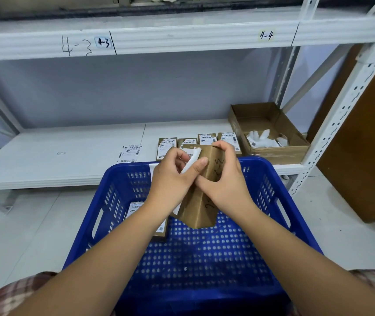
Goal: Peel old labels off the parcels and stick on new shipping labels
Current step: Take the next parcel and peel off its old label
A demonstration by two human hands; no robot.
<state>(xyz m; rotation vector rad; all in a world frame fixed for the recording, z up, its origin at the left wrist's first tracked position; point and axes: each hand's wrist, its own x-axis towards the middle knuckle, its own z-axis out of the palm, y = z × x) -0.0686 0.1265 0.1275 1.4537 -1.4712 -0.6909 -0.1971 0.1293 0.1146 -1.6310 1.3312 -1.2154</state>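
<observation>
Cardboard parcel (202, 201) between left hand (170, 181) and right hand (226, 179), white label (192, 159) in left.

The basket (295, 224) is bright blue, its walls and floor patterned with rows of slots and small holes. Over it the parcel (201, 208) is plain brown cardboard with black handwritten marks, a white label (192, 159) curling off at its 11 o'clock corner. At 12 o'clock from the basket the shelf (68, 151) is white, with a row of parcels (207, 139) in brown under white, black-barcoded stickers; at 2 o'clock a brown carton (295, 147) contains white pieces (261, 139), and the sleeve (18, 295) at 7 o'clock is checked faded red and cream.
</observation>
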